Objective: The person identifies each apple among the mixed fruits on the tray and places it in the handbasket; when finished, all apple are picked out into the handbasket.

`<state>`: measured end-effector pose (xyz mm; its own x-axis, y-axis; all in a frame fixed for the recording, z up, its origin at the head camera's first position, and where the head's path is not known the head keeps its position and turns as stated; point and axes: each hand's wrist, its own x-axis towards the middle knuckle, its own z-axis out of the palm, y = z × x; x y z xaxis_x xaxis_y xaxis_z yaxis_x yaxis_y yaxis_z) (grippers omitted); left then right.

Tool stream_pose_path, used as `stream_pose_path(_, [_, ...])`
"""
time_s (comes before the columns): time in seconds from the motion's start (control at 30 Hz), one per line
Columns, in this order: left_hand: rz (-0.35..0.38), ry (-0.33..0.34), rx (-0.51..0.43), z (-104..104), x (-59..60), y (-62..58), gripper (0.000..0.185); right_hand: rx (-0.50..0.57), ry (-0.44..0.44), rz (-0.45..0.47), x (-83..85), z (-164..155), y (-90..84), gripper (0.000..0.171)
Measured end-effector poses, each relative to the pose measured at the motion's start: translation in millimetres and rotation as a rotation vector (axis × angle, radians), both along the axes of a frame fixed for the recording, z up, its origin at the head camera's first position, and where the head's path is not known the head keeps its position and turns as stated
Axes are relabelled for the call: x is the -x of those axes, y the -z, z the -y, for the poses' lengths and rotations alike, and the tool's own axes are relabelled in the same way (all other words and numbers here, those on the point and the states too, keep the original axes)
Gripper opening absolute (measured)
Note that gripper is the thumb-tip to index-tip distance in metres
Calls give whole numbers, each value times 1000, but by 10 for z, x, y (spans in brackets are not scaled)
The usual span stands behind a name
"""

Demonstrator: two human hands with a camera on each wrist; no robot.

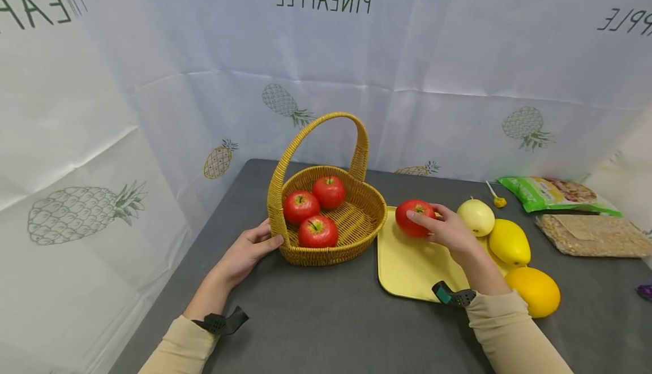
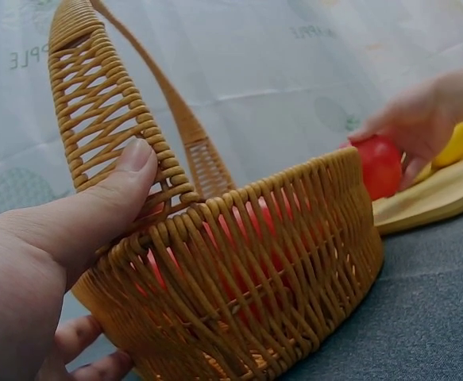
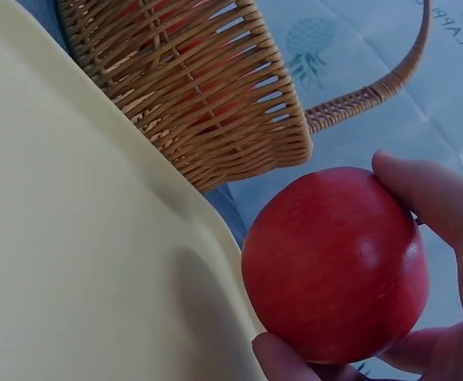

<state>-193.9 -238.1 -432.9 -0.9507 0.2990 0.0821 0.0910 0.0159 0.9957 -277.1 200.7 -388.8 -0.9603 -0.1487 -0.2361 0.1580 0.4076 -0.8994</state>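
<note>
From above, the right hand (image 1: pixel 448 230) wraps its fingers around a red apple (image 1: pixel 414 217) at the back left corner of the yellow tray (image 1: pixel 407 266), just beside the basket (image 1: pixel 356 221). The right wrist view shows fingers curled under the apple too. The left hand (image 1: pixel 249 249) holds the basket's left side. Only the left wrist view shows its thumb (image 2: pixel 116 198) pressed on the rim by the handle. Three apples (image 1: pixel 318 207) sit inside. Bare grey table (image 1: pixel 326 317) lies in front.

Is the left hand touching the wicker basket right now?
Touching. The left wrist view shows the left hand with its thumb pressed flat on the basket where handle meets rim.
</note>
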Motion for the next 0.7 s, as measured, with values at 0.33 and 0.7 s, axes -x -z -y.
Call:
stream_pose_path(0.33, [-11,0,-1,2,-18,10,50,164,-86,12,-38,13,-111,85])
stream_pose_path(0.7, [2,-1,11,-3,-2,-12,52,237,-188,49,-44,11,-368,79])
